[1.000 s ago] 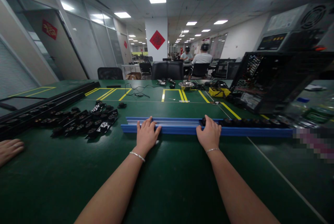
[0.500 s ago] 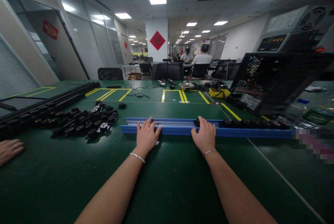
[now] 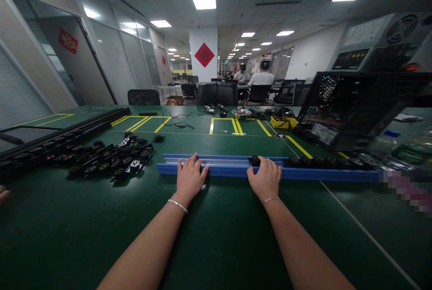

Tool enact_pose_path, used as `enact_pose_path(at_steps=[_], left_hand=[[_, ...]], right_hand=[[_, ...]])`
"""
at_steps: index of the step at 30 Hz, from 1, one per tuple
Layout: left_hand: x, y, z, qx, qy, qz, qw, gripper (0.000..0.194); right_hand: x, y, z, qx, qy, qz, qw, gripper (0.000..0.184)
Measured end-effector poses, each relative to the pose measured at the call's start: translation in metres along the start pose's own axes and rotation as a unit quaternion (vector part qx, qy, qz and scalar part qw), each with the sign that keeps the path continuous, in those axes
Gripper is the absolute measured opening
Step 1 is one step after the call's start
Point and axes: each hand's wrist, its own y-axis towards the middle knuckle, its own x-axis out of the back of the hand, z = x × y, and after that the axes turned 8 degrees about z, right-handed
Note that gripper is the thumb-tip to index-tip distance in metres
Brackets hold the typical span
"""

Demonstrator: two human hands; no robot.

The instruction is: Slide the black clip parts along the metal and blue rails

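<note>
The right hand was farther left along the rail than a second before, and the block beside its fingers had shifted left with it, widening the gap to the row of blocks on the right. The left hand had kept its place near the rail's left end. A co-worker's hand at the left edge had mostly slipped out of view, and the whole view had tilted up slightly.

The rail lay straight across the worktop, smooth, blue and glossy, with raised long edges and a paler channel between. The left fingers were loosely spread over it, thumb apart; whether they gripped it could not be told. The right fingers were bent over the channel against the block, their tips hidden, so how firmly they had hold of it was unclear. The block was small, dark and chunky, and the row matched it in colour.

The worktop was dark green with a dull sheen, marked with flat yellow tape. To the left sat a jumbled pile of angular black pieces, some with white-patterned faces. Farther back stood a round, shiny metal bowl.
</note>
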Motion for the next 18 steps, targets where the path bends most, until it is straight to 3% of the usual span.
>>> enact_pose_path(at_steps=[7,18], left_hand=[[-0.0009,0.0004,0.0008,0.001,-0.001,0.005,1.0,0.046],[-0.0022,0.0009,0.0009,-0.001,0.002,0.0,1.0,0.045]], right_hand=[[0.002,-0.0009,0.0036,0.01,-0.002,0.033,0.999,0.046],[-0.0028,-0.0033,0.0081,0.043,0.004,0.033,0.999,0.045]])
